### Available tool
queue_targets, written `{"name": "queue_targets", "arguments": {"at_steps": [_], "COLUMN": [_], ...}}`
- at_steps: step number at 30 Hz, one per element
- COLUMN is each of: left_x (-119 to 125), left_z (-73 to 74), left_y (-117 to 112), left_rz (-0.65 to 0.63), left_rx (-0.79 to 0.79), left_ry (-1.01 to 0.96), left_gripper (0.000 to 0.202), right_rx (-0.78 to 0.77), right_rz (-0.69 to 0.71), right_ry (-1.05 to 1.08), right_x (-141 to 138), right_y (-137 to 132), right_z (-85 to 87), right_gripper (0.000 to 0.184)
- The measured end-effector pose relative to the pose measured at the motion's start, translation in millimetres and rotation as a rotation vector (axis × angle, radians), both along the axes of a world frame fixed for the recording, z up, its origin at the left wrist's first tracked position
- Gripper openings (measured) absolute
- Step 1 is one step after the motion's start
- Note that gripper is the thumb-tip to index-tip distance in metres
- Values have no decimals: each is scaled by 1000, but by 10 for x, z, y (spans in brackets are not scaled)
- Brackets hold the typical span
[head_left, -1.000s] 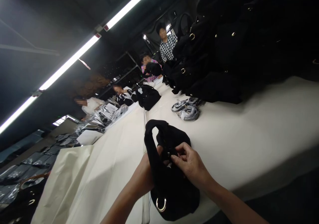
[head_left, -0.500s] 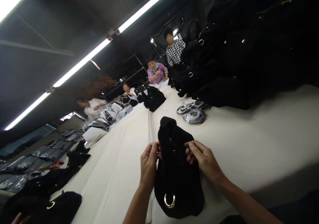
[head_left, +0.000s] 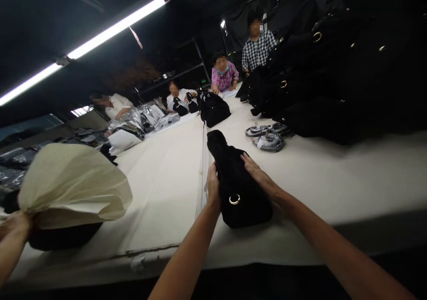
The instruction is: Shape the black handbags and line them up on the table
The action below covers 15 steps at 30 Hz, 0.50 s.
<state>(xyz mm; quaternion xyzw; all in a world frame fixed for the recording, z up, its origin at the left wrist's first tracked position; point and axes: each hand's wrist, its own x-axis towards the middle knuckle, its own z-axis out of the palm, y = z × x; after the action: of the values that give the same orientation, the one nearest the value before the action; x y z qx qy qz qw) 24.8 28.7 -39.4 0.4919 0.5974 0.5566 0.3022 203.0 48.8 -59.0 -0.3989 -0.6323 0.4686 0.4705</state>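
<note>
White sheeting covers the long worktable [head_left: 167,157] in front of you, beneath slanting strip lights. On its near part sits the black soft-fabric bag with a gold-coloured metal ring [head_left: 248,208], directly between your hands. Its long axis runs away from you and slightly left: the broad, ringed end lies nearest you, the narrow handle end points up the table. Neither of your hands is nearer than the other; both touch it, on opposite sides. Your left hand [head_left: 214,188] is open, laid along the left flank, though you can't tell whether its hidden fingertips catch any fabric. Your right hand [head_left: 257,172] is open too, fingers stretched flat on the upper right side, gripping nothing. Beyond the bag, to the right, lie coiled dark straps in clear plastic [head_left: 269,140], then a heap of black bags with gold-coloured fittings [head_left: 310,113]. Well off to your left, a co-worker's hand [head_left: 16,229] bunches a pale cream crumpled sheet [head_left: 76,180].
</note>
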Motion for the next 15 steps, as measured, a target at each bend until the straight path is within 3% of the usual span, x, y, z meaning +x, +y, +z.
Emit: {"name": "queue_targets", "arguments": {"at_steps": [2, 5, 7, 10, 13, 15], "left_x": [-151, -369, -430, -350, -200, -174], "left_z": [16, 80, 119, 132, 95, 68], "left_y": [198, 454, 562, 615, 545, 430], "left_rz": [9, -55, -153, -291, -313, -250], "left_rx": [-36, -80, -99, -119, -123, -114], "left_ry": [-97, -205, -239, -254, -242, -220], "left_gripper": [48, 52, 49, 50, 58, 61], "right_rx": [-67, -59, 43, 89, 145, 142], "right_rz": [-35, -254, -387, -452, -522, -528], "right_ry": [62, 189, 206, 164, 81, 68], "right_x": [144, 176, 24, -302, -400, -219], "right_y": [-125, -580, -924, -1224, -1094, -819], "right_z": [95, 191, 168, 36, -58, -54], "right_gripper": [60, 51, 49, 51, 51, 50]}}
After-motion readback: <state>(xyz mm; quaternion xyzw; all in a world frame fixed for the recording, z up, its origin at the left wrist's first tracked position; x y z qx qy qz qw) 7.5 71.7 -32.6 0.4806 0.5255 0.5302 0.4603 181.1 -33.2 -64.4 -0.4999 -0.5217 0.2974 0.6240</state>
